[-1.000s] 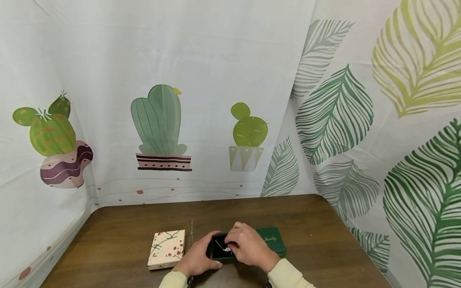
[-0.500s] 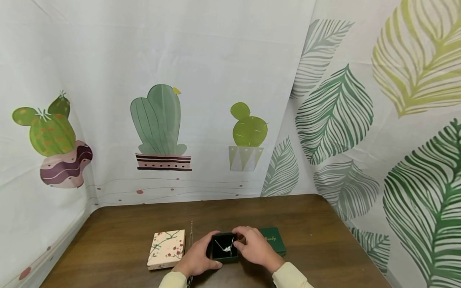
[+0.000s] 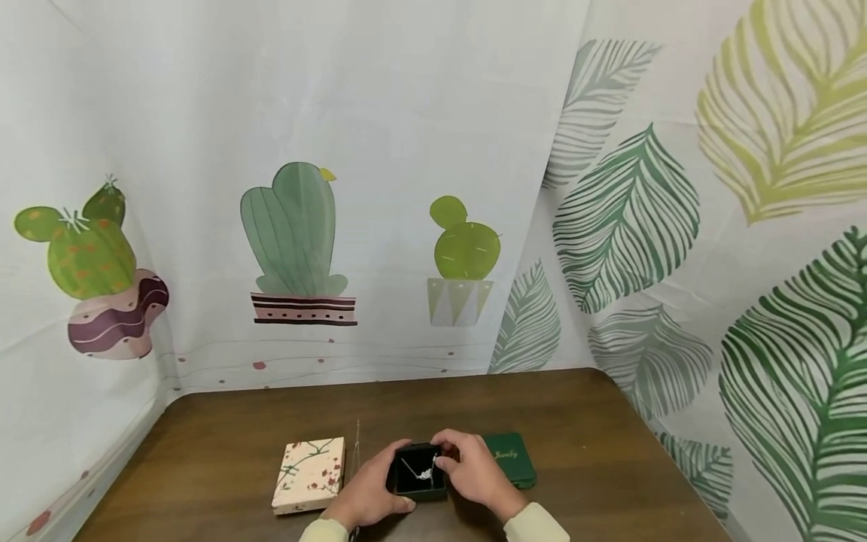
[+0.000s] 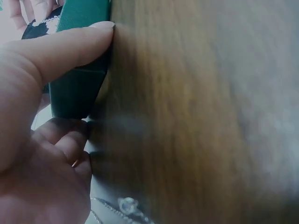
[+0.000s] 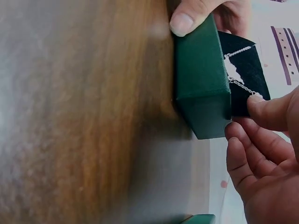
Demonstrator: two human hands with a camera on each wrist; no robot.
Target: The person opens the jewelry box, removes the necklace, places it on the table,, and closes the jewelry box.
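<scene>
My left hand point(image 3: 371, 485) grips a small dark green jewelry box point(image 5: 202, 70), its thumb on the front wall and its fingers round the left side. A black insert pad point(image 5: 247, 77) sits in the box with its far side raised. Across the pad hangs a silver necklace point(image 3: 425, 474) with a pale, glittering pendant. My right hand point(image 3: 470, 467) pinches the pad's right edge, the thumb on top by the chain's end and fingers behind. Whether the thumb also holds the chain is hard to tell.
Right of the box lies a green lid point(image 3: 512, 459) with gold lettering. On the left stands a cream floral box point(image 3: 308, 476), with another thin chain point(image 3: 357, 452) beside it. The brown table point(image 3: 271, 410) ends at a printed curtain point(image 3: 393, 150).
My right hand has drawn back from over the pad to its right edge, uncovering the necklace. The left hand keeps its grip on the box. The head view has shifted slightly.
</scene>
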